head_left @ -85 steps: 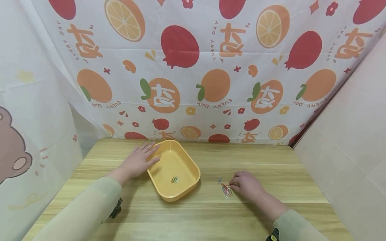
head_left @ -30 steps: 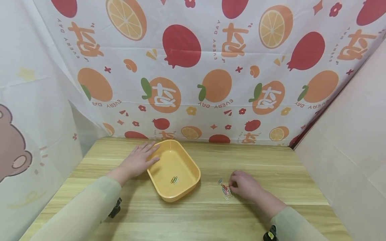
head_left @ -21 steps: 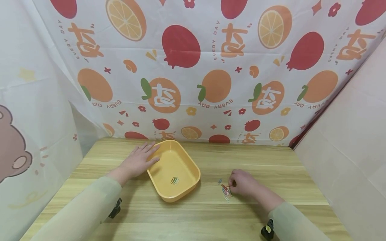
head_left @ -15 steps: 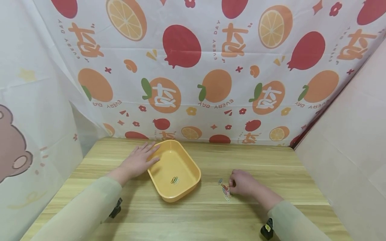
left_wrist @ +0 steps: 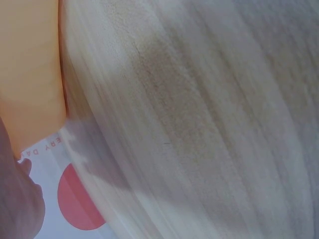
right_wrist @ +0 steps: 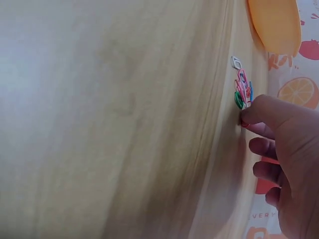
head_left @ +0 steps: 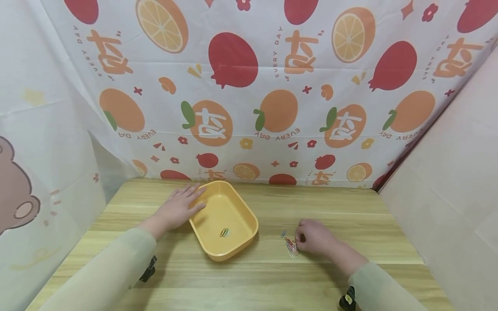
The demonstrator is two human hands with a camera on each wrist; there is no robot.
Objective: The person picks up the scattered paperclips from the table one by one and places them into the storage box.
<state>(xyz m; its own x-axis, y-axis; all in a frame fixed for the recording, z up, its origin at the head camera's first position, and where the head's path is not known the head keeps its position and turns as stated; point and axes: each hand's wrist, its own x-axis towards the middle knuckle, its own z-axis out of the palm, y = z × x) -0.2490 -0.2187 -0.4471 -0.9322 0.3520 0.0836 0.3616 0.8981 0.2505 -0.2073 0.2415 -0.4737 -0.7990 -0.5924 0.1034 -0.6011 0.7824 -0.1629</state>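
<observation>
Wooden table (head_left: 272, 276) — right hand (head_left: 314, 237) fingers (right_wrist: 264, 110) curled, pinching paper clip (right_wrist: 244, 123).

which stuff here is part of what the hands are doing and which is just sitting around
In use:
- clips on the table, at the right hand fingers
- tray, touched by the left hand
- clips in tray

Just there:
- fruit cloth
- table
</observation>
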